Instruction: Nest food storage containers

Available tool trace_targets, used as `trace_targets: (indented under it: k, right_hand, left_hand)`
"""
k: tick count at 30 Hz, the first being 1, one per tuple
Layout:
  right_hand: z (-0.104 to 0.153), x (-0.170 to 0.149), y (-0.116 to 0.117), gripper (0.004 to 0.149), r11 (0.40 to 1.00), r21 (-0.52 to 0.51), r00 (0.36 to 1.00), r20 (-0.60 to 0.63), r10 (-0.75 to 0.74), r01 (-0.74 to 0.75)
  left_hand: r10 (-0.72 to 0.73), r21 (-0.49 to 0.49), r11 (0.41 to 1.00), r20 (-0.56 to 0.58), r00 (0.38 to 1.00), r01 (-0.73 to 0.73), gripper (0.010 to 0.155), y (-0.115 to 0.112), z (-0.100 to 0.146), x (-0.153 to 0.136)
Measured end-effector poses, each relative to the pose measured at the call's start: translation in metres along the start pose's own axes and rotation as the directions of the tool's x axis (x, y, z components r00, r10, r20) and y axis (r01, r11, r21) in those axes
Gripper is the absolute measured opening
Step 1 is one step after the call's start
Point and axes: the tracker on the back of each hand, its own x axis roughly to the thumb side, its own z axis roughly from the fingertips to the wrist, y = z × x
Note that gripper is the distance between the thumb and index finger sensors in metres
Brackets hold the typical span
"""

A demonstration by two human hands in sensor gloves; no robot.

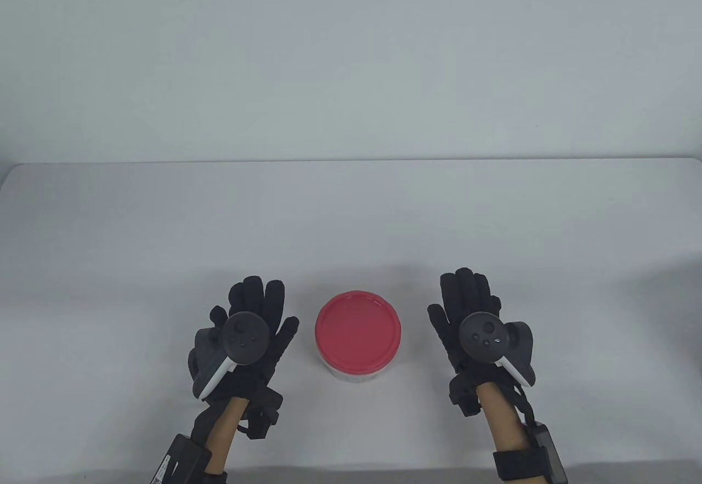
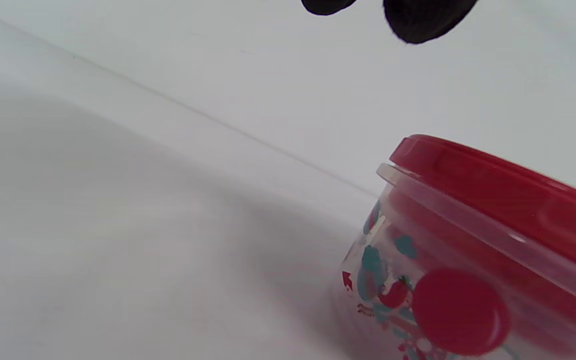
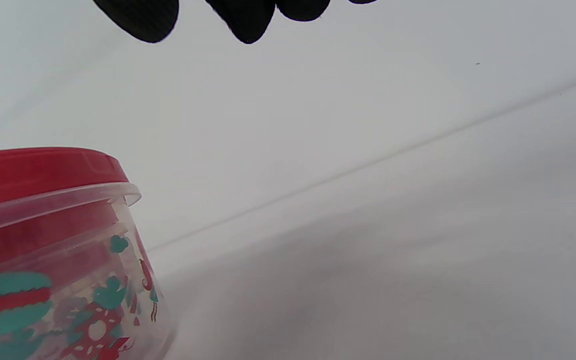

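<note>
A red-lidded container (image 1: 357,337) stands upright on the white surface (image 1: 351,221) between the left hand (image 1: 244,336) and right hand (image 1: 477,330), each grip spread flat and holding nothing, apparently poised either side to lift it.

One container (image 1: 357,366), one red lid (image 1: 357,332), two gloved hands, two trackers.
</note>
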Motion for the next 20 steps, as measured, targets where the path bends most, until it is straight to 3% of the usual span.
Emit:
trace_targets:
  k: [20]
  right_hand:
    - [-0.0014, -0.0009, 0.0026, 0.061, 0.998, 0.023, 0.998, -0.018, -0.052, 0.053]
  left_hand:
    - [-0.038, -0.027, 0.999, 0.019, 0.999, 0.039, 0.070, -0.0036, 0.0015, 0.0040]
